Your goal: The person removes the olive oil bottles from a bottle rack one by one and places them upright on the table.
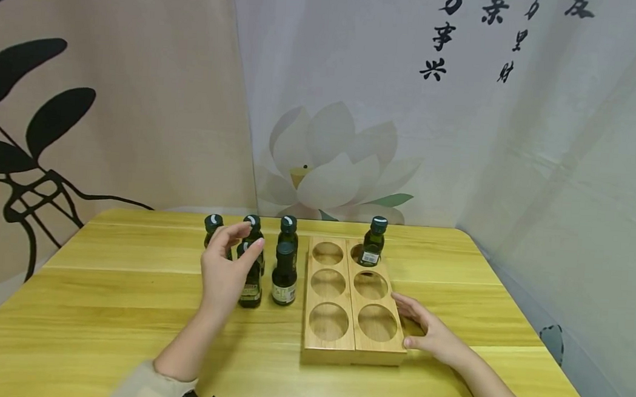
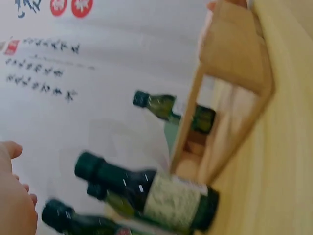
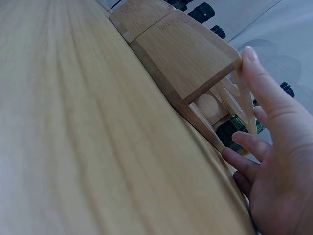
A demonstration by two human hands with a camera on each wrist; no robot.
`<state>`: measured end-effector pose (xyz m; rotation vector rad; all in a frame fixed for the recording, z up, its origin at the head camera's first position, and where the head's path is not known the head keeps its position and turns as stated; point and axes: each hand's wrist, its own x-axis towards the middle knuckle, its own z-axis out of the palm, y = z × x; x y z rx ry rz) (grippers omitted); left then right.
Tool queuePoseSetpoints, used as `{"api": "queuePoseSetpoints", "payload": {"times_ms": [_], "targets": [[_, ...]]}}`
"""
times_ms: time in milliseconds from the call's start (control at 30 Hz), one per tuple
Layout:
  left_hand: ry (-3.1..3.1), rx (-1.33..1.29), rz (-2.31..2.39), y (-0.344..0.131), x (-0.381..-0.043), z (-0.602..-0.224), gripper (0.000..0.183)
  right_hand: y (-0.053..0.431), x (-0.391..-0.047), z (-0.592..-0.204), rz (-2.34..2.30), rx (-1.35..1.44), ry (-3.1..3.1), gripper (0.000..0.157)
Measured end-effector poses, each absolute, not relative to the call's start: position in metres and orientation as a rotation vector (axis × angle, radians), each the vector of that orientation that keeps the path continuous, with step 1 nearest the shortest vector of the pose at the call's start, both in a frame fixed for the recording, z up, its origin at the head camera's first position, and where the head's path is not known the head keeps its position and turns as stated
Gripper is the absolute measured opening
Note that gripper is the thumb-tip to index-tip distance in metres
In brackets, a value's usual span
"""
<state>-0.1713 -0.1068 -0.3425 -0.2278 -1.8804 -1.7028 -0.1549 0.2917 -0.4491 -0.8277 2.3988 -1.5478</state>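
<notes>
My left hand [image 1: 224, 275] is raised over a group of dark green bottles, thumb and fingers apart with nothing between them. It partly hides a front bottle [image 1: 250, 291] and those behind it. Beside that one stands another small bottle [image 1: 284, 278] with a pale label. My right hand [image 1: 432, 336] rests against the right side of a wooden rack [image 1: 326, 355]; in the right wrist view its thumb [image 3: 266, 85] touches the rack's edge and the fingers spread alongside. One bottle [image 1: 373, 241] stands in the rack's back right hole; the other holes hold nothing.
Several bottles, among them a back bottle [image 1: 289, 228], stand left of the rack on the wooden table [image 1: 99, 294]. A printed curtain [image 1: 331, 72] hangs behind the table's far edge.
</notes>
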Motion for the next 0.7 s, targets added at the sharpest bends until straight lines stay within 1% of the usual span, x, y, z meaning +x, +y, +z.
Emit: {"api": "queuePoseSetpoints", "payload": {"times_ms": [200,433,700], "targets": [[-1.825,-0.401,-1.672,-0.083,-0.167,-0.335,0.030,0.292,-0.155,-0.449,-1.547,-0.826,2.408,0.076],[-1.889,-0.499,-1.688,-0.051,-0.167,-0.334,0.032,0.292,-0.155,-0.449,-1.520,-0.802,2.426,0.076],[-2.059,-0.521,-1.813,-0.018,-0.178,-0.332,0.044,0.292,-0.155,-0.448,-1.528,-0.811,2.419,0.077]]}}
